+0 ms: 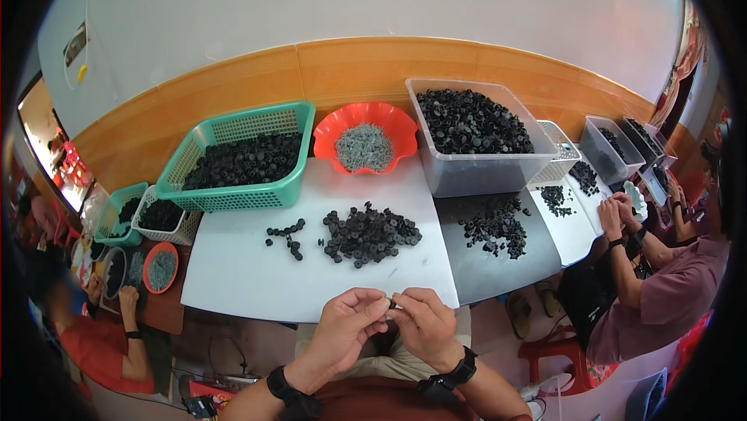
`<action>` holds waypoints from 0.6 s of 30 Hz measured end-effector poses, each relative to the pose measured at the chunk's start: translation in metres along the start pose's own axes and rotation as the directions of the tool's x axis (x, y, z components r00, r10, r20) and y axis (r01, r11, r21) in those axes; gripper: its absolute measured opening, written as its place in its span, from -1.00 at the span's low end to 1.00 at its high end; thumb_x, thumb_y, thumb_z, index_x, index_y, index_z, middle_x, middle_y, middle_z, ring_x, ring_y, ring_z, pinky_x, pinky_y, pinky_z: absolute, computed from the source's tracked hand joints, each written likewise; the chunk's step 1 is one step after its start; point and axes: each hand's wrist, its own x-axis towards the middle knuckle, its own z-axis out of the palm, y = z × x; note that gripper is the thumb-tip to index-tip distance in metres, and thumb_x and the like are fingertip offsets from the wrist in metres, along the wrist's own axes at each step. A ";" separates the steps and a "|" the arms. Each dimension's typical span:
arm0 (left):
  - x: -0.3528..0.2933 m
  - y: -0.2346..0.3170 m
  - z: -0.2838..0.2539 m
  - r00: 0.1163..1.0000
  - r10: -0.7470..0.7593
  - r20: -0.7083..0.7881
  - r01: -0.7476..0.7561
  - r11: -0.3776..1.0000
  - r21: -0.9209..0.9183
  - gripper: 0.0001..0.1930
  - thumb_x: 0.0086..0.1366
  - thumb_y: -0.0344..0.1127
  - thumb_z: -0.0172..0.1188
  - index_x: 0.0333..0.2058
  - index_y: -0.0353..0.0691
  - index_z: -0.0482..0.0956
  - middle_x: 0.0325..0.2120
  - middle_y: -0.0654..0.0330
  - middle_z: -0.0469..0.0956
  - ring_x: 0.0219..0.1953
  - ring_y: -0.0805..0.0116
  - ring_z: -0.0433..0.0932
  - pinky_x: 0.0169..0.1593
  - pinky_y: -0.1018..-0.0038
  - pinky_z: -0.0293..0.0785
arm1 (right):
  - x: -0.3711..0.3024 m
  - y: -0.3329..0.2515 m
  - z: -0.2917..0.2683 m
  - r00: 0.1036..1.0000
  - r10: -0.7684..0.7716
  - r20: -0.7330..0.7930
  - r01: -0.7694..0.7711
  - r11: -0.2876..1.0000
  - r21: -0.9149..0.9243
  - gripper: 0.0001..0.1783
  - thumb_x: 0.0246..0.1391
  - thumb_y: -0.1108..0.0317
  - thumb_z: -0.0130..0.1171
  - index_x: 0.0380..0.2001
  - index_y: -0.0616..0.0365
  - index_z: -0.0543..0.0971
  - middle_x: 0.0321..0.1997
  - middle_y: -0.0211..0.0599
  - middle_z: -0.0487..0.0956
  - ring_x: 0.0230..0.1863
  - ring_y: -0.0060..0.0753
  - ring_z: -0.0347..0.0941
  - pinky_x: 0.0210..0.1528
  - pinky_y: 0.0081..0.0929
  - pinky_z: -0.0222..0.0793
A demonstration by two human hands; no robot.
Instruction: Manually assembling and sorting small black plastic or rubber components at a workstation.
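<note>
My left hand (350,329) and my right hand (425,326) meet just in front of the white tabletop's near edge. Thumb and forefinger of the left one pinch a small black part (391,304). The right fingertips close against that same spot; whatever they hold is too small to make out. Beyond the hands, a heap of small round black parts (372,236) lies on the white board (241,265). A smaller scatter of black pieces (293,243) is to its left. Behind the heap stands a red scalloped bowl (327,135) of small grey metal pieces, seemingly screws.
A green basket (233,200) and a clear plastic bin (482,176), both full of black parts, stand at the back. More black parts (498,228) lie on a dark board at right. Co-workers sit on both sides: a red-shirted person (105,351), a mauve-shirted person (661,296).
</note>
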 end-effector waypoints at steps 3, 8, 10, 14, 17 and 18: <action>0.001 0.000 0.004 1.000 0.007 -0.003 -0.007 1.000 0.014 -0.79 0.40 -0.37 0.33 -0.06 -0.28 0.58 -0.28 0.23 0.67 -0.31 0.51 0.62 -0.18 0.56 0.61 | 0.003 0.000 -0.002 0.998 -0.058 0.007 0.058 0.996 -0.066 -0.69 0.06 0.50 0.44 -0.12 0.16 0.60 -0.23 -0.19 0.62 -0.47 -0.30 0.59 -0.47 -0.48 0.52; 0.005 0.003 0.013 0.999 0.050 -0.014 -0.047 0.980 0.195 -0.77 0.42 -0.45 0.27 0.01 -0.33 0.56 -0.20 0.15 0.68 -0.26 0.48 0.63 -0.18 0.50 0.64 | 0.003 0.006 -0.005 0.999 0.000 -0.037 0.000 1.000 0.004 -0.74 0.14 0.49 0.39 -0.11 0.23 0.58 -0.21 -0.15 0.60 -0.45 -0.37 0.60 -0.47 -0.49 0.53; 0.009 0.006 0.019 0.994 0.110 0.009 -0.109 0.960 0.256 -0.74 0.40 -0.44 0.29 0.02 -0.34 0.56 -0.18 0.14 0.69 -0.25 0.49 0.62 -0.18 0.52 0.62 | 0.002 0.009 -0.007 0.998 0.040 -0.058 -0.037 0.998 0.051 -0.76 0.20 0.48 0.35 -0.11 0.27 0.56 -0.18 -0.14 0.58 -0.44 -0.41 0.61 -0.47 -0.51 0.54; 0.028 0.025 0.034 0.892 0.422 0.163 -0.403 0.577 0.710 -0.73 0.37 -0.43 0.33 0.01 -0.36 0.59 -0.16 0.15 0.71 -0.23 0.51 0.61 -0.17 0.56 0.57 | -0.001 0.019 -0.011 0.938 0.342 -0.050 -0.286 0.849 0.444 -0.81 0.32 0.52 0.20 -0.05 0.37 0.55 -0.08 -0.13 0.55 -0.36 -0.49 0.65 -0.42 -0.62 0.59; 0.057 0.053 0.062 0.811 0.528 0.252 -0.476 0.344 0.809 -0.82 0.32 -0.43 0.36 -0.13 -0.33 0.68 -0.26 0.17 0.72 -0.28 0.51 0.63 -0.20 0.55 0.55 | -0.005 0.027 -0.012 0.896 0.443 -0.018 -0.355 0.742 0.569 -0.81 0.35 0.51 0.17 -0.04 0.37 0.55 -0.06 -0.15 0.54 -0.35 -0.48 0.66 -0.38 -0.64 0.58; 0.074 0.062 0.072 0.750 0.567 0.341 -0.520 0.188 0.833 -0.84 0.30 -0.44 0.37 -0.17 -0.32 0.70 -0.29 0.16 0.72 -0.31 0.50 0.64 -0.22 0.53 0.55 | -0.006 0.029 -0.013 0.878 0.479 -0.005 -0.378 0.697 0.609 -0.81 0.35 0.50 0.16 -0.04 0.37 0.56 -0.06 -0.16 0.55 -0.34 -0.48 0.66 -0.36 -0.63 0.58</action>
